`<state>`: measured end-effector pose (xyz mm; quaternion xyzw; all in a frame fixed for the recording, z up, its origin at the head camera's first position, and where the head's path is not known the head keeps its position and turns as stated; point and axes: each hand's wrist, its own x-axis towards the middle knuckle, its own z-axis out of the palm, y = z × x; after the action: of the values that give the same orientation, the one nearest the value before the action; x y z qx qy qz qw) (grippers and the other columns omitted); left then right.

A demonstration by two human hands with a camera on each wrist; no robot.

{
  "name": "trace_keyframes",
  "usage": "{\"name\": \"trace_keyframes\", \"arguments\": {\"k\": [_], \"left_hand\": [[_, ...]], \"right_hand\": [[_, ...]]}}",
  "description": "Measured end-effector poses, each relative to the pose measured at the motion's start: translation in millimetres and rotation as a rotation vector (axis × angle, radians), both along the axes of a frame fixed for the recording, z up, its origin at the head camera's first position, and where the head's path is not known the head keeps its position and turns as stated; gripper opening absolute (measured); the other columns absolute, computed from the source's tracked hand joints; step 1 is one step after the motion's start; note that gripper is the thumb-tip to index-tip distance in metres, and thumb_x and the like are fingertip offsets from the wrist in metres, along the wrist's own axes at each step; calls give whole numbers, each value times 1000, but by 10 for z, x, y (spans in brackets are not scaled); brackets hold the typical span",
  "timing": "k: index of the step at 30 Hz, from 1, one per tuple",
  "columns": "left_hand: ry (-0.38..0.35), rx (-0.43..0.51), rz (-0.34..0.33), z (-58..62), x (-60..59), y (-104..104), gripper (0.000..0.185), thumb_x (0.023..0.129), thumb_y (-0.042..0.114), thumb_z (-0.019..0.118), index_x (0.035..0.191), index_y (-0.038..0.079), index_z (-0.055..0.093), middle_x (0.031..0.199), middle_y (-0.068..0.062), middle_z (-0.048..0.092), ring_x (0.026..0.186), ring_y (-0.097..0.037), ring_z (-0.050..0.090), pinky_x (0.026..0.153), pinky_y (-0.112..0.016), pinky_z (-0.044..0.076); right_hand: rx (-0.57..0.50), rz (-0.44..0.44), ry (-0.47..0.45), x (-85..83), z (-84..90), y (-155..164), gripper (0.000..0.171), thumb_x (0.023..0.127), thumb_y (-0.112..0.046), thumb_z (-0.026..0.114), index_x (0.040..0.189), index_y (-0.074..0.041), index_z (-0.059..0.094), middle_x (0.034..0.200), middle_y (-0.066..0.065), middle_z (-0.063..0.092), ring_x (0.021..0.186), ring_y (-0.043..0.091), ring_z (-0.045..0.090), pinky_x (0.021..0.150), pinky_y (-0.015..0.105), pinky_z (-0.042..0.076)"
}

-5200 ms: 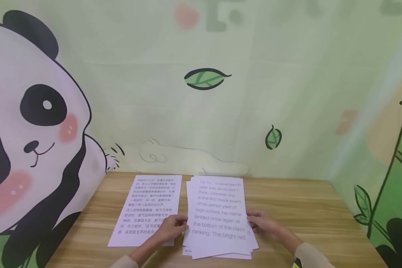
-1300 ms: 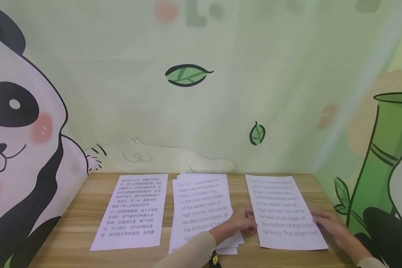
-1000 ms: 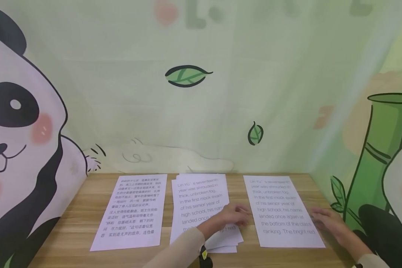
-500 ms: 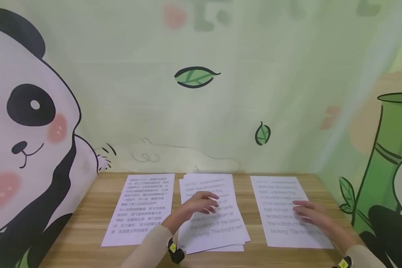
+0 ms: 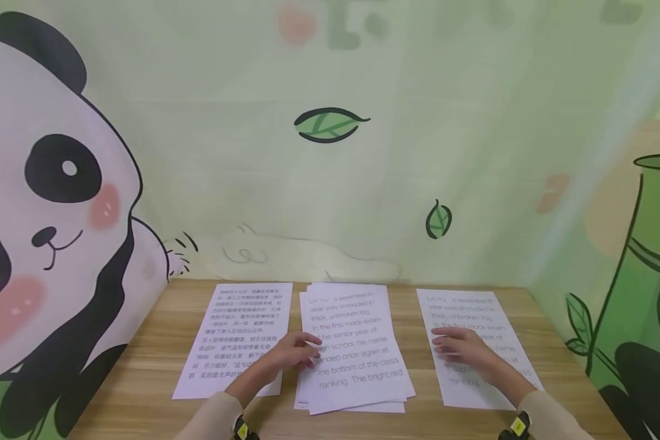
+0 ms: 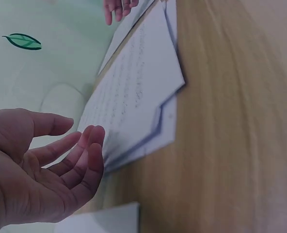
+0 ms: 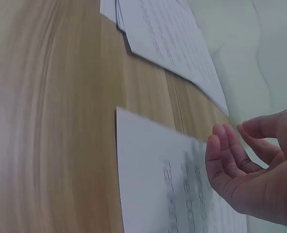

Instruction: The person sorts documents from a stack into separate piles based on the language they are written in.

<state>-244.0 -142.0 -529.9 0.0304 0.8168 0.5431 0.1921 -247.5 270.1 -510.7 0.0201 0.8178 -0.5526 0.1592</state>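
Three lots of printed paper lie side by side on the wooden table. A sheet of Chinese text is on the left, a loose stack of English sheets in the middle, and a single English sheet on the right. My left hand hovers at the stack's left edge, its fingers loosely bent and holding nothing. My right hand is over the middle of the right sheet, fingers relaxed; whether it touches the paper is unclear. In the left wrist view the left hand is empty beside the stack. In the right wrist view the right hand is over the right sheet.
Walls painted with a panda, leaves and bamboo close off the table at the back, left and right. Bare wood shows between the papers and along the front edge.
The left hand crossed the stack from its right side to its left edge. The right hand slid left from the right sheet's outer edge to its middle. That sheet lay on the stack five seconds ago.
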Motion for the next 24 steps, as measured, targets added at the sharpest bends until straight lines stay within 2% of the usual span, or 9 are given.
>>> {"name": "trace_keyframes", "arguments": {"k": [5, 8, 10, 13, 16, 20, 24], "left_hand": [[3, 58, 57, -130, 126, -112, 36, 94, 9, 61, 128, -5, 64, 99, -13, 73, 76, -15, 70, 70, -30, 58], [5, 79, 109, -140, 181, -149, 38, 95, 8, 61, 131, -5, 61, 99, -14, 72, 75, -15, 68, 68, -29, 57], [13, 66, 150, -127, 203, -166, 41, 94, 9, 62, 133, -4, 60, 101, -14, 71, 76, -16, 66, 66, -28, 56], [28, 33, 192, -110, 214, -181, 45, 93, 8, 64, 136, -4, 59, 105, -16, 69, 76, -18, 65, 64, -28, 55], [32, 7, 205, -96, 204, -176, 48, 93, 9, 64, 138, -5, 57, 108, -16, 67, 74, -17, 65, 62, -27, 53], [29, 0, 173, -83, 164, -140, 53, 93, 9, 65, 143, -6, 53, 104, -11, 64, 72, -14, 61, 60, -24, 49], [19, -22, 145, -75, 124, -100, 52, 94, 11, 65, 143, -3, 55, 91, -5, 59, 66, -13, 52, 59, -23, 44]], "right_hand": [[-100, 47, -36, -3, -113, -291, 49, 104, -17, 55, 144, 10, 47, 124, 23, 69, 100, 20, 72, 87, 34, 61], [-123, 86, -58, 2, -153, -466, 53, 104, -19, 56, 145, 12, 44, 124, 22, 69, 100, 20, 72, 88, 34, 62], [-120, 79, -65, -3, -165, -571, 53, 102, -19, 58, 145, 11, 46, 122, 21, 70, 99, 19, 72, 88, 34, 62], [-72, 40, -64, -24, -177, -698, 51, 101, -18, 60, 144, 7, 50, 116, 17, 72, 96, 18, 71, 86, 32, 62], [15, 11, -53, -54, -174, -797, 47, 102, -17, 58, 144, 4, 53, 110, 12, 71, 93, 16, 68, 80, 30, 61], [122, 4, -45, -97, -160, -889, 47, 102, -15, 56, 145, 2, 52, 105, 12, 68, 89, 18, 64, 73, 27, 58], [190, 19, -51, -130, -148, -952, 50, 101, -17, 56, 148, 2, 49, 108, 13, 67, 90, 18, 63, 72, 27, 57]]}}
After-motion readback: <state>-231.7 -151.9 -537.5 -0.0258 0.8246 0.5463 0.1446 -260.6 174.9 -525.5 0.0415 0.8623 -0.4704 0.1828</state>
